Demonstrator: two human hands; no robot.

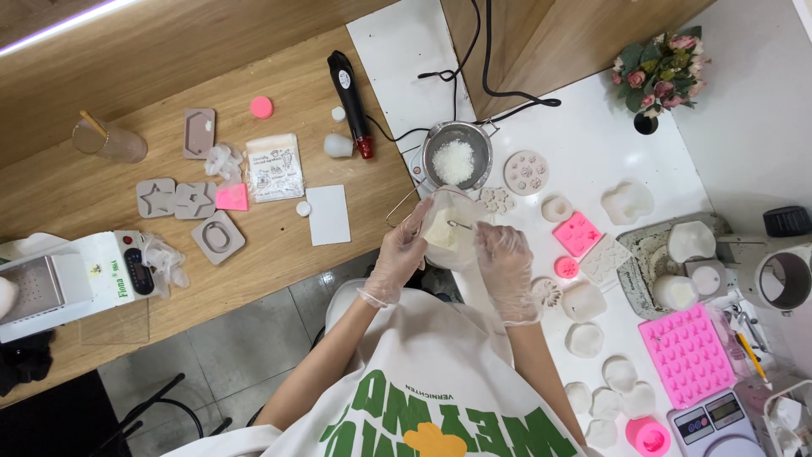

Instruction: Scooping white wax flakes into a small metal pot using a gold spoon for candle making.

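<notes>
Both my hands wear thin clear gloves. My left hand [401, 254] grips the side of a clear cup [448, 227] with pale cream-coloured liquid in it. My right hand [505, 258] holds the cup's other side, and a small metal stirrer [459, 224] sticks into the liquid by its fingers. Just beyond the cup stands a small metal pot [458, 159] of white flakes on a white table [592, 127].
Pink moulds [687, 354] [577, 233], white cast shapes [584, 338], a digital scale [709, 420] and a flower pot [658, 72] lie to the right. On the wooden desk [127, 59] sit grey moulds [217, 237], a black heat gun [350, 101], a white card [328, 215] and a white machine [68, 283].
</notes>
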